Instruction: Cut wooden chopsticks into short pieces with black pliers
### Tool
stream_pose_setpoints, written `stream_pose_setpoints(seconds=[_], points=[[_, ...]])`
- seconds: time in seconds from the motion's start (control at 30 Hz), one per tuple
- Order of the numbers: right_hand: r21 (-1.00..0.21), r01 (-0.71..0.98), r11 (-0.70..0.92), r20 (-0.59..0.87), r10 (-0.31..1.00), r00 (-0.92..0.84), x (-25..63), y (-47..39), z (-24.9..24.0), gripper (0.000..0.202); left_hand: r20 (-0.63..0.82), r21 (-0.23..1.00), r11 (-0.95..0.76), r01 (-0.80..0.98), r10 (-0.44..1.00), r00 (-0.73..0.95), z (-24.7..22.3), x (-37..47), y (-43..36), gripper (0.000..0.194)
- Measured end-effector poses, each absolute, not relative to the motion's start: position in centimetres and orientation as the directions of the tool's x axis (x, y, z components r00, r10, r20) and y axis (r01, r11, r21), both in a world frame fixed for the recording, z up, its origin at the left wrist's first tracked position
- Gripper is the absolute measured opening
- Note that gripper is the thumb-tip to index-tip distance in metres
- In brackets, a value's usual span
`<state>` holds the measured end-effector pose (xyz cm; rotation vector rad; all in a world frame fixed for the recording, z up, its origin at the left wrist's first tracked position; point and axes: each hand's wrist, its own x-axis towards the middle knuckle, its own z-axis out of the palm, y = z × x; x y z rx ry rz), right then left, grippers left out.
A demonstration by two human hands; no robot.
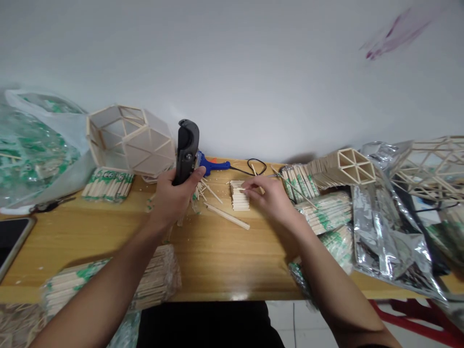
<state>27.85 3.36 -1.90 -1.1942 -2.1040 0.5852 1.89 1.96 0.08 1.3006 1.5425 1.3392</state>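
Observation:
My left hand [175, 195] is closed around a black pipe cutter [187, 152], held upright above the table with its hooked jaw at the top. Short cut wooden sticks [239, 197] lie side by side in a neat row near the middle of the table. At the upper right of that row, my right hand [267, 195] has its thumb and fingers pinched together; what is between the fingertips is too small to make out. Between the hands lies a small bundle of longer sticks [228, 216]. A blue glue gun [213, 166] rests behind, partly hidden by my left hand.
Plastic-wrapped stick bundles lie at left [108, 184], front left [159, 275] and right [326, 212]. Stick-framed polyhedron [145, 140] and hexagonal column [350, 166] stand along the wall. A bag [39, 150], phone [14, 241] and silver packaging [391, 232] flank the table.

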Motion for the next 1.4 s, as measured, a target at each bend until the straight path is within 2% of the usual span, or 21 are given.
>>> stream_pose_setpoints(seconds=[0.2,0.33,0.47,0.87,1.17,1.3,1.4], points=[[-0.450,0.620,0.643,0.306,0.763,-0.569,27.7,3.1,-1.9,0.011,0.144,0.952,-0.070,0.299,0.962,-0.233,0.0,2.0,1.9,0.051],[-0.342,0.673,0.656,0.280,0.754,-0.594,27.5,3.0,-1.9,0.010,0.156,0.951,-0.088,0.297,0.965,-0.213,0.1,2.1,1.8,0.051],[-0.296,0.700,0.650,0.276,0.759,-0.589,27.3,2.8,-2.0,0.010,0.151,0.954,-0.083,0.289,0.964,-0.219,0.1,2.1,1.8,0.049],[-0.334,0.685,0.647,0.288,0.762,-0.579,27.2,2.9,-2.2,0.010,0.154,0.958,-0.091,0.274,0.963,-0.220,0.1,2.0,1.8,0.050],[-0.453,0.613,0.648,0.317,0.759,-0.568,26.0,1.7,-1.3,0.009,0.156,0.957,-0.079,0.278,0.952,-0.264,-0.2,2.0,2.0,0.049],[-0.521,0.486,0.702,0.213,0.658,-0.722,23.9,0.2,-1.8,0.011,0.163,0.953,-0.074,0.292,0.942,-0.293,-0.1,1.9,2.0,0.050],[-0.482,0.517,0.707,0.158,0.651,-0.742,22.8,-0.5,-2.5,0.012,0.171,0.956,-0.082,0.281,0.935,-0.309,-0.1,1.9,2.0,0.049]])
